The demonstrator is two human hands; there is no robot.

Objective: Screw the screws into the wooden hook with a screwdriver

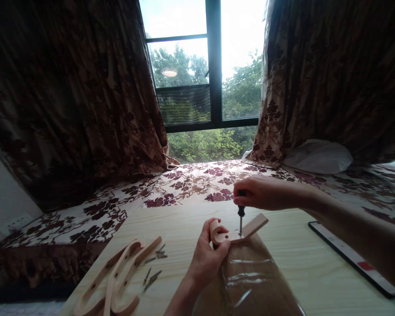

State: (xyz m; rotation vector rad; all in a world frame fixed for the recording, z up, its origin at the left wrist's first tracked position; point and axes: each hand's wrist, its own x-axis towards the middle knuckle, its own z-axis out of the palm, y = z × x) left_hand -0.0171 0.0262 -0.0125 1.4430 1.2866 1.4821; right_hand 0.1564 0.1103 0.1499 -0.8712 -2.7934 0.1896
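My right hand [255,192] is closed around the dark handle of a screwdriver [241,211], which stands upright. Its tip meets a screw or hole in a curved wooden hook [255,225]; the tiny contact point is hard to make out. My left hand [211,248] grips the curled left end of that hook, thumb in front and fingers behind. Beside the thumb, a dark hole shows in the wood. The hook rests at the far end of a brown cardboard box [250,276] wrapped with shiny clear tape.
Several similar wooden hooks [118,276] lie at the left of the pale wooden table [171,219], with several loose screws [152,279] beside them. A tablet [352,259] lies under my right forearm. Behind are a flowered cover [197,180], curtains [118,87] and a window.
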